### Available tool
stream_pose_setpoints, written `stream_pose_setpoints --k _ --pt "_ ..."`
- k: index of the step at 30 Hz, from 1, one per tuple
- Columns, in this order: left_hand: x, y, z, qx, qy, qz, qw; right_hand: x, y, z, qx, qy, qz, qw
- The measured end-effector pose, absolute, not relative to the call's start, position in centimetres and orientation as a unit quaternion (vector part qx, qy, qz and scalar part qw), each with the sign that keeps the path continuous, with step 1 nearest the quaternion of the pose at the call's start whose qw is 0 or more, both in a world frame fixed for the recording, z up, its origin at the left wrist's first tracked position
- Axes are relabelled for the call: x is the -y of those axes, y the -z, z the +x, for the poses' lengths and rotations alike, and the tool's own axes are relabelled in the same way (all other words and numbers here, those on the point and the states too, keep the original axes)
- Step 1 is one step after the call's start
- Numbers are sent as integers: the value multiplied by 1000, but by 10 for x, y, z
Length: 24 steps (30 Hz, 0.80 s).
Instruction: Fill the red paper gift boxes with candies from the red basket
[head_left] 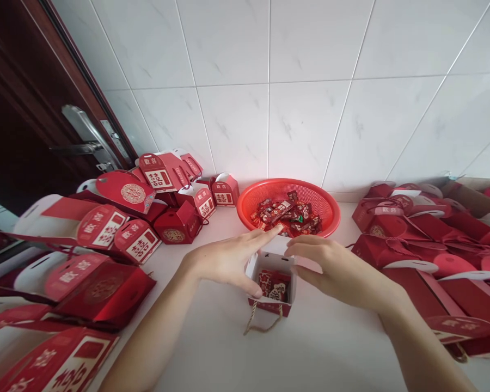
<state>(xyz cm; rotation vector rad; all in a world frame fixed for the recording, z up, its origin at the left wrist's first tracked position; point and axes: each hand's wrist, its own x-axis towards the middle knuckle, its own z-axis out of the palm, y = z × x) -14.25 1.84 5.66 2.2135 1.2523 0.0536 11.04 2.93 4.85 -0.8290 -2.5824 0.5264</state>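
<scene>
A small red paper gift box (289, 308) with a white inside stands on the white surface, its top open and a twisted cord handle (263, 330) hanging at the front. Red wrapped sweets (275, 286) lie inside it. My left hand (228, 260) is at the box's left side, thumb on the front left edge and index finger stretched past the back. On the right, my right hand (330, 268) has its thumb and bent fingers around a side flap. Behind the box, a red plastic basket (330, 202) holds several wrapped sweets (283, 211).
Red gift boxes (141, 242) are piled on the left, many with flaps up. More gift boxes (428, 294) crowd the right side, beside a cardboard box (465, 196). A tiled wall (306, 125) rises behind the basket. A dark door (20, 103) with a metal handle is at far left.
</scene>
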Motion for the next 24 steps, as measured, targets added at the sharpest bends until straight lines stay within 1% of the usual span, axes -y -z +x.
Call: stream_pose_setpoints --k 2,4,9,11,17,21,24 --pt "-17 -57 -140 -476 -18 830 290 -29 -51 114 906 -173 -325 209" --pt "-15 -57 -138 -479 -15 830 284 -28 -53 115 902 -164 -343 202" --pt "-14 -64 -138 -505 -5 816 279 -27 -50 112 915 -189 -347 78" --pt "-13 -66 -140 -520 2 808 279 -29 -48 113 913 -188 -359 54" --pt "-13 -72 -143 -507 22 812 287 -35 -46 119 903 -208 -370 70" --pt "-15 -72 -137 -479 7 831 282 -36 -48 122 893 -217 -394 36" --pt "-18 -67 -130 -478 16 840 256 -36 -49 122 887 -229 -401 16"
